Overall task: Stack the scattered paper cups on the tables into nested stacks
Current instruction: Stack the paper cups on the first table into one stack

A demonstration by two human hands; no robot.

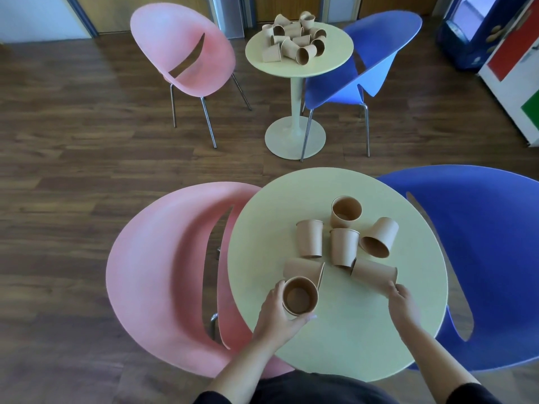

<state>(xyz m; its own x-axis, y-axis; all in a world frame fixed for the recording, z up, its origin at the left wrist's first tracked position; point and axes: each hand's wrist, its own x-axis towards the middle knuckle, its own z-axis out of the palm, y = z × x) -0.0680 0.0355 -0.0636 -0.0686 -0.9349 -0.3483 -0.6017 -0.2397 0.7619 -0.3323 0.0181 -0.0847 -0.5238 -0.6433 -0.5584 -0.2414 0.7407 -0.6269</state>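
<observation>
Several brown paper cups lie scattered on the near round table (364, 339). My left hand (277, 313) grips an upright cup (299, 297), open end up; it looks like two nested cups. Behind it lies a cup on its side (303, 270). My right hand (404, 301) touches the end of another cup lying on its side (374, 272). Farther back stand an upright cup (345, 212), two upside-down cups (309, 239) (344, 247) and a tipped cup (379, 237). On the far round table (335, 58) sits a pile of several cups (294, 39).
A pink chair (163, 275) stands left of the near table and a blue chair (481, 258) right of it. Another pink chair (186, 51) and blue chair (370, 71) flank the far table. A colourful cabinet (513, 68) stands at the right on the wooden floor.
</observation>
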